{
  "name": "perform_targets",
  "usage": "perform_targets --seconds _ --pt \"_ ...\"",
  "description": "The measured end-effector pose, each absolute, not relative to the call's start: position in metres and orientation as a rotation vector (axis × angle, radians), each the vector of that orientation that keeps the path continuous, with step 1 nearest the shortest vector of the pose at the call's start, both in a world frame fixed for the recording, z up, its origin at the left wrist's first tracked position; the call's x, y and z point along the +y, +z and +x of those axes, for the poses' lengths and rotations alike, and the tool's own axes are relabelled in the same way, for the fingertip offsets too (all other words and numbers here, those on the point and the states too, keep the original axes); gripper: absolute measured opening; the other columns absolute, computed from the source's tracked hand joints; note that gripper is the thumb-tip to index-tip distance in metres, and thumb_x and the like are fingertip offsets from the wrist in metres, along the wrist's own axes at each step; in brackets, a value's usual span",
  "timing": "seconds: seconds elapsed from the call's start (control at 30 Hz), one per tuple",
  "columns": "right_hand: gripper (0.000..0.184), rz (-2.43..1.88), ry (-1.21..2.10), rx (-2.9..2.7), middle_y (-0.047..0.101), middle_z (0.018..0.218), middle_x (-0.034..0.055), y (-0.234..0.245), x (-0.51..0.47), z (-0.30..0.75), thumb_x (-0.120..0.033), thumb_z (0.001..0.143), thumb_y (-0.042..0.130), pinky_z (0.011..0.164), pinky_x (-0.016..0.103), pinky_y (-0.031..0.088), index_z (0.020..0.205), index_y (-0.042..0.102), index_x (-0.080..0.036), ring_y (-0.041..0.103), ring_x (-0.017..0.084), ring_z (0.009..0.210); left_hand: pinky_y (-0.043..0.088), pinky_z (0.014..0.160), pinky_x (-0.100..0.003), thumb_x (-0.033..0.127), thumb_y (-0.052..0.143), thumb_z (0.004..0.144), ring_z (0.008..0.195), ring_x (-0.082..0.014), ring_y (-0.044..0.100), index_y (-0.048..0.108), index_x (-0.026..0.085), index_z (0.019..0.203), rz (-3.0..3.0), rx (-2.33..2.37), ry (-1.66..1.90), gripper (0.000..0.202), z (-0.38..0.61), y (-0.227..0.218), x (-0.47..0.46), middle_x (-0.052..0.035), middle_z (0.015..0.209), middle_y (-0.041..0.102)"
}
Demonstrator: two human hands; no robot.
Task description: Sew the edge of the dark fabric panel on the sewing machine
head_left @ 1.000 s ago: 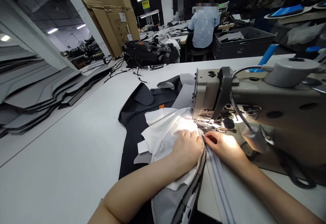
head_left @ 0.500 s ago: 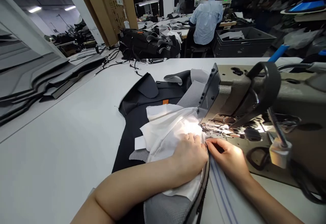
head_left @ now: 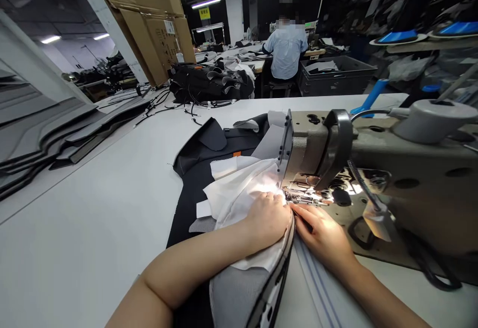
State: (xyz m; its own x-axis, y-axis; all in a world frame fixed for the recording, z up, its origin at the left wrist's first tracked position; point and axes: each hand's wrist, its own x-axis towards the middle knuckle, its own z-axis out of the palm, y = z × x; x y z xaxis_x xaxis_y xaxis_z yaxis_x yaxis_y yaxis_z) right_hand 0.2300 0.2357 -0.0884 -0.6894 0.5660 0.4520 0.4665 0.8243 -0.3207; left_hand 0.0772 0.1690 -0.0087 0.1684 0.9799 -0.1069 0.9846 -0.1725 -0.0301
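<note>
Under the lit needle area of a sewing machine [head_left: 317,154] lies a layered garment piece, black with grey mesh and a white lining [head_left: 239,208]. My left hand [head_left: 267,221] rests on the white lining just in front of the presser foot [head_left: 293,196], fingers curled onto the cloth; its thumb is hidden. Beside it my right hand [head_left: 323,228] pinches the garment's edge between thumb and fingertips, close to the foot. From there a dark zipper-like edge [head_left: 278,273] curves down toward me. A small orange tab [head_left: 236,154] shows on the black part.
Stacked grey panels [head_left: 45,124] lie at the left. Black cords [head_left: 190,106] and a dark bundle of pieces [head_left: 209,81] sit at the table's far end, beside cardboard boxes [head_left: 157,34]. A blue-shirted person [head_left: 286,52] sits beyond, next to a grey crate [head_left: 336,76].
The camera view has swung right and up, so the machine and hands appear farther left. Both hands keep their places at the presser foot, with the garment piece still under it.
</note>
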Motion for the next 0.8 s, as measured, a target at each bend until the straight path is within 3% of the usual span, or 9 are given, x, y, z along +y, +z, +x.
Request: perform_targets --seconds 0.8 --pt "0.032 -0.741 0.227 -2.486 0.065 0.112 0.0049 -0.0925 0.2366 0.2342 -0.030 0.095 0.038 0.082 0.031 0.053 0.113 0.061 -0.018 0.061 0.019 0.098 0.048 0.086 -0.039 0.015 0.038 0.094 0.100 -0.0243 0.058 0.065 0.011 0.097 2.337 2.039 -0.136 0.027 0.0767 -0.0101 0.1715 -0.0118 0.103 0.061"
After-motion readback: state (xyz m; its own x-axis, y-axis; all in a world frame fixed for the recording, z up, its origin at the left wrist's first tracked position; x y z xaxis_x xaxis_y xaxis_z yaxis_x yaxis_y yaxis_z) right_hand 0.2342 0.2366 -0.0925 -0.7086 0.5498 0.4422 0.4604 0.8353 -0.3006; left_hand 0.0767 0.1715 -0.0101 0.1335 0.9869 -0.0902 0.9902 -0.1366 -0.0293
